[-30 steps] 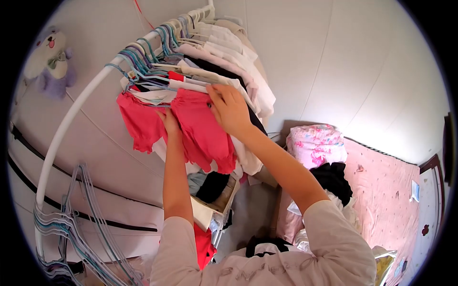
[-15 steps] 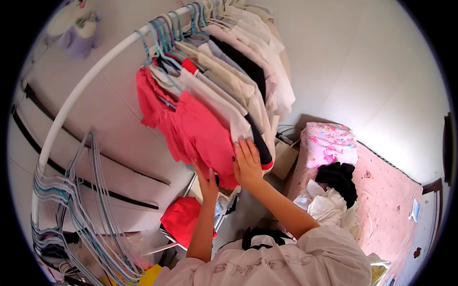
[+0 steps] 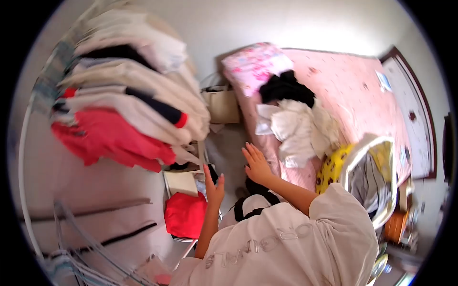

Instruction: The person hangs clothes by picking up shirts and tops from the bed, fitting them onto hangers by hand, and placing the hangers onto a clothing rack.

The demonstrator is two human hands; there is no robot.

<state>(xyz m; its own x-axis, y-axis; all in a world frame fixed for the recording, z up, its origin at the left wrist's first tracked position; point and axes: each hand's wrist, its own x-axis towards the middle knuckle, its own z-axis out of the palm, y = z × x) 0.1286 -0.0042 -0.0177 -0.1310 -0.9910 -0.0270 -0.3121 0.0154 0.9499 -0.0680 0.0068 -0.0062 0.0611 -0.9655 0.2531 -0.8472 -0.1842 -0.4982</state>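
My left hand [image 3: 213, 190] is raised with its fingers apart, holding nothing, above a red cloth [image 3: 185, 215] on a small rack. My right hand [image 3: 257, 164] is also open and empty, near the edge of the pink bed. To the left, a pinkish-red garment [image 3: 112, 138] hangs at the near end of a row of clothes, apart from both hands. Behind it hang beige and white garments [image 3: 138, 81], with a dark sleeve with a red cuff [image 3: 160, 107] among them. The hanging clothes are blurred.
White and black clothes [image 3: 296, 124] lie on the pink bed [image 3: 353, 90] beside a folded floral quilt [image 3: 257, 64]. At the right is a yellow-patterned basket [image 3: 334, 167] holding grey clothes. Empty hangers [image 3: 90, 257] hang at the lower left. A beige box [image 3: 222, 106] stands beside the bed.
Both hands have come away from the pinkish-red garment and are now empty. The view has swung right, so the rack sits farther left and the bed and basket show more.
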